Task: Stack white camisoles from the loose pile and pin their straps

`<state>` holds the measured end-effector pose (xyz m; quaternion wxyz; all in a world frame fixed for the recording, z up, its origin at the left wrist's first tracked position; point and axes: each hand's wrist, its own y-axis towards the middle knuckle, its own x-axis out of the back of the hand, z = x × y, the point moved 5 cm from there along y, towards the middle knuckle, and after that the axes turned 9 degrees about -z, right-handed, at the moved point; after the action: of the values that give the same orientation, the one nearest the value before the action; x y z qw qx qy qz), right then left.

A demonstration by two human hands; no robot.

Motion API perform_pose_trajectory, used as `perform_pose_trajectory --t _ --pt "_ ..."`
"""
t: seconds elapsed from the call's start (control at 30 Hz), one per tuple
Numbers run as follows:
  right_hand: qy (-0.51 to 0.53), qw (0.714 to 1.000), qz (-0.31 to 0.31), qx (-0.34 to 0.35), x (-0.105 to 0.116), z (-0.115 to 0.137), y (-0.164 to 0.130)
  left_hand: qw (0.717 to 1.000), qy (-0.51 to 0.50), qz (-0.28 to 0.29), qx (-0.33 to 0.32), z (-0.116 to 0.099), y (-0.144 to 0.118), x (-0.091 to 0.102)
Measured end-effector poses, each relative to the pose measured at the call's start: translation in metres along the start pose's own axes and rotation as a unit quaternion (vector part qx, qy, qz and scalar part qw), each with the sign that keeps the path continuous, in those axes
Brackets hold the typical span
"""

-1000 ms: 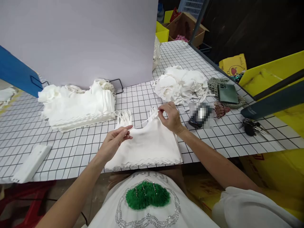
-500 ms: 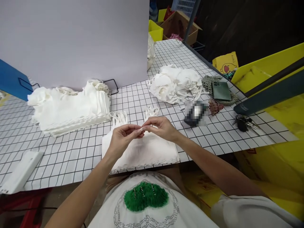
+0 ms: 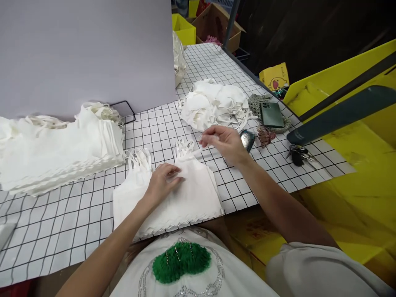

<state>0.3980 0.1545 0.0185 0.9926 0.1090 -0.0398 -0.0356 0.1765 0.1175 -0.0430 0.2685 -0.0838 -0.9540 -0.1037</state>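
In front of me a stack of white camisoles point(image 3: 194, 192) lies flat, its thin straps bunched in two clusters at the far side. My left hand point(image 3: 163, 181) rests on the upper part of the stack, thumb and fingers apart, with nothing visible between them. Above the right side of the stack, my right hand point(image 3: 227, 144) pinches a thin white strap point(image 3: 201, 151), drawn out to the right from the right cluster of straps. Its far end is hidden by the fingers.
A taller stack of white garments point(image 3: 68, 152) lies left. Behind my right hand is a loose white heap point(image 3: 213, 103). A green phone point(image 3: 272, 114), a claw hair clip point(image 3: 266, 137) and keys point(image 3: 298, 156) lie right. A grey panel point(image 3: 86, 49) stands behind.
My hands were together over the stack and have separated. The right moved right and up, pulling the strap; the left settled onto the cloth. The view has shifted right.
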Motion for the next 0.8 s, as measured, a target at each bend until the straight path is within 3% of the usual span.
perform_pose_trajectory --t 0.1,0.27,0.5,0.8 --pt "-0.055 0.997 0.004 0.044 0.007 0.0 0.003 0.997 0.074 0.004 -0.03 0.007 0.002 -0.01" --pt "-0.136 0.979 0.108 0.105 -0.023 -0.014 -0.026 0.996 0.079 0.027 -0.011 0.006 -0.001 -0.014" --pt "-0.144 0.972 0.119 0.139 -0.044 -0.027 -0.05 0.995 0.099 0.012 0.003 0.005 -0.011 -0.006" --pt "-0.135 0.967 0.14 0.166 -0.065 -0.033 -0.059 0.997 0.076 -0.007 -0.018 0.006 -0.014 -0.011"
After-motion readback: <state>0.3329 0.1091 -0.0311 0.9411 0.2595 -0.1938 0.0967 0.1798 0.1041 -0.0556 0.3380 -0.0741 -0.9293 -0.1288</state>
